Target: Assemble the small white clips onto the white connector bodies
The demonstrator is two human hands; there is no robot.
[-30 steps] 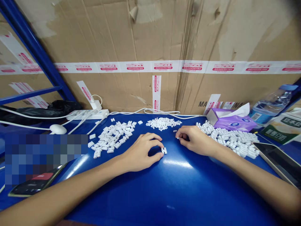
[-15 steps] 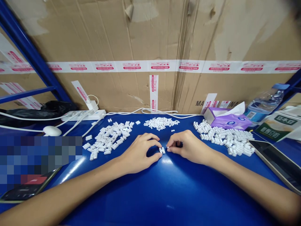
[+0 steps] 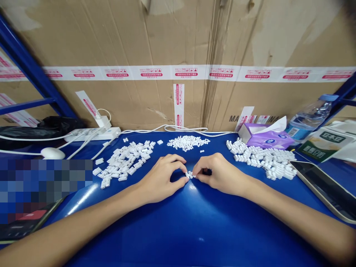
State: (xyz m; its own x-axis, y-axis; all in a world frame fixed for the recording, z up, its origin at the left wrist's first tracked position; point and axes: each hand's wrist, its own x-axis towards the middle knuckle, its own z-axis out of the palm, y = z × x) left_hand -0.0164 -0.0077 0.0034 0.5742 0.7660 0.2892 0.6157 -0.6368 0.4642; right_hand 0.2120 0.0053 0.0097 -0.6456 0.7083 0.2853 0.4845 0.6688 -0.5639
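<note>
My left hand (image 3: 162, 178) rests low over the blue table (image 3: 194, 230), thumb and fingertips closed on the left side of a small white plastic block (image 3: 189, 174). From the other side, my right hand (image 3: 219, 173) pinches a tiny white plastic piece (image 3: 194, 176) against the block's right edge. Fingertips partly cover both parts, so how they fit together cannot be made out. Beyond the hands lies a heap of tiny white pieces (image 3: 187, 142). To the left are flat white blocks (image 3: 125, 161), and to the right a pile of chunkier white parts (image 3: 264, 159).
At the back left a power strip (image 3: 94, 134) trails white cables. A purple tissue pack (image 3: 267, 137), a plastic bottle (image 3: 308, 120) and a green-and-white carton (image 3: 324, 144) stand at the right. A phone (image 3: 325, 191) lies by my right forearm; cardboard (image 3: 133, 40) walls the back.
My right hand has moved left, bringing the tiny white piece from beside the block up against it. The left hand keeps its hold. The whole view has shifted slightly.
</note>
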